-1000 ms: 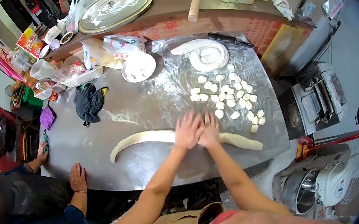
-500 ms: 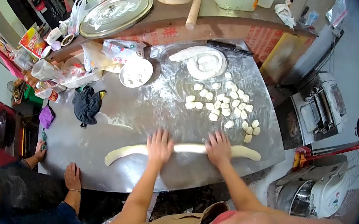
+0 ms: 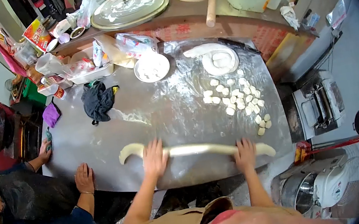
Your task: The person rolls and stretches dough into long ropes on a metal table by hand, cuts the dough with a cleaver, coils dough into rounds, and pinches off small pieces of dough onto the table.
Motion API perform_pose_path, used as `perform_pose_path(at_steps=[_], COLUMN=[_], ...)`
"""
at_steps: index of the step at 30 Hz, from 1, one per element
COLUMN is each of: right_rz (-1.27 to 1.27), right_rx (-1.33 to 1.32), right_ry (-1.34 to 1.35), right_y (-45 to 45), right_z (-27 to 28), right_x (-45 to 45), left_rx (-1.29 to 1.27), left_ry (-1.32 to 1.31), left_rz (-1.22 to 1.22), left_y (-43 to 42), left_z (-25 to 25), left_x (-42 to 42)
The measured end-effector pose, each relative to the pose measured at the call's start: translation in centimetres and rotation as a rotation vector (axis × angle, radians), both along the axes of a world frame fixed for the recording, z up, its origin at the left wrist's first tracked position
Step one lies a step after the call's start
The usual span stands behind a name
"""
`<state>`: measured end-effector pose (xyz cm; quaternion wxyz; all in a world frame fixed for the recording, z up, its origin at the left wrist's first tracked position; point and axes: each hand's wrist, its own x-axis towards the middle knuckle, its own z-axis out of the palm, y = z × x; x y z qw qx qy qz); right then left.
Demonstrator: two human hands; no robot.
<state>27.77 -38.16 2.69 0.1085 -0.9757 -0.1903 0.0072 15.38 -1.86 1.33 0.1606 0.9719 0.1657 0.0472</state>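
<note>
A long pale dough rope (image 3: 199, 148) lies across the near part of the steel table, its left end curling toward me. My left hand (image 3: 155, 159) presses on it near that curled end, fingers stretched out over the top. Farther right, my right hand (image 3: 245, 154) rests flat on the rope close to its right end, fingers extended. Beyond it are several small cut dough pieces (image 3: 238, 95), scattered on floured metal. A thick coil of dough (image 3: 220, 61) sits behind them, with a dark long-bladed tool (image 3: 239, 46) beside it.
A white bowl (image 3: 152, 68) of flour, a dark cloth (image 3: 99, 101) and a purple cloth (image 3: 51, 114) lie on the table (image 3: 87, 150). At the left edge, another person's hand (image 3: 84, 177) rests on it. A rolling pin (image 3: 210, 6) lies on the back shelf.
My hands have moved apart along the dough rope, the left toward its left end and the right toward its right end. The rope's left end now bends more. The view has shifted slightly.
</note>
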Motion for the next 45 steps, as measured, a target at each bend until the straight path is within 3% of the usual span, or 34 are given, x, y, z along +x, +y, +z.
perform_pose_path(at_steps=[2,3,6,8,10,13,15,17,19,21,23,24,26,28,29,30,31,32,33,36,39,40,41,45], right_rz=[-0.019,-0.034,-0.112,-0.108,-0.058,-0.071,-0.064,0.019,0.05,0.134,0.24,0.124,0.017,-0.013,-0.01,-0.035,-0.06,-0.105,-0.107,-0.056,-0.05,0.068,0.188,0.135], right_rx=[-0.055,-0.063,-0.054,0.017,0.047,-0.006,0.035,-0.054,-0.02,0.028,-0.044,-0.035,-0.038,0.05,0.057,0.059,0.057,0.097,0.057,-0.098,0.002,0.079,0.15,0.03], right_ry=[0.0,-0.038,-0.065,-0.154,-0.226,-0.276,-0.166,-0.226,-0.167,-0.072,-0.119,-0.079,-0.034,-0.007,0.0,-0.101,-0.208,-0.128,-0.105,-0.094,-0.17,-0.179,-0.193,-0.213], right_y=[-1.1,-1.3,0.7,2.1,2.1,1.6,0.2,-1.3,-0.6,0.8,2.4,4.7,7.8,8.5,7.9,6.2,4.4,3.1,2.6,3.7,3.8,2.7,1.6,-5.8], right_z=[-0.5,-1.3,-2.7,-3.4,-4.6,-4.0,-2.3,-2.2,-1.8,-1.0,-5.8,-4.0,-1.9,-2.5,-3.1,-4.2,-5.1,-5.1,-4.7,-3.9,-5.0,-4.8,-4.5,-4.3], right_x=[-3.2,-3.0,3.1,8.7,10.7,8.5,2.2,-2.4,-1.5,0.7,3.9,4.1,2.5,1.3,-0.8,-3.9,-6.1,-7.0,-5.5,3.8,9.5,9.4,9.0,-1.8], left_rx=[-0.088,0.018,0.081,-0.078,0.053,0.041,0.098,0.042,0.143,0.305,0.377,0.377,0.276,-0.029,0.055,-0.033,-0.091,-0.172,-0.177,0.023,0.0,0.069,0.133,0.078], left_ry=[0.122,0.061,0.046,0.066,-0.163,-0.01,-0.192,-0.077,0.177,0.264,0.427,0.431,0.148,0.239,0.182,-0.114,0.169,-0.077,0.08,-0.083,-0.091,-0.08,-0.074,-0.095], left_rz=[-0.038,-0.081,-0.154,0.045,0.077,-0.034,-0.184,-0.242,-0.278,-0.379,-0.112,-0.113,0.335,0.015,-0.326,-0.441,-0.641,-0.629,-0.594,-0.536,-0.418,-0.335,-0.252,-0.402], left_y=[-0.8,0.0,5.2,8.3,11.5,11.5,10.6,12.1,14.1,19.3,25.9,25.2,22.4,5.4,-3.9,-10.6,-16.5,-18.9,-19.5,-18.3,-17.6,-17.4,-17.5,-18.4], left_z=[0.3,-0.5,-1.2,1.0,-1.8,-0.4,0.0,-1.5,1.8,1.4,-2.4,-3.8,-5.5,-0.9,4.9,3.4,2.6,-0.2,-1.4,-3.8,-0.8,-1.0,-1.1,-2.1], left_x=[-7.5,-9.2,-3.9,3.2,7.3,4.3,-2.9,-8.1,-9.8,-10.6,-10.8,-9.7,-7.6,-0.7,1.4,1.9,1.6,0.7,2.0,9.8,15.6,16.0,16.2,4.0])
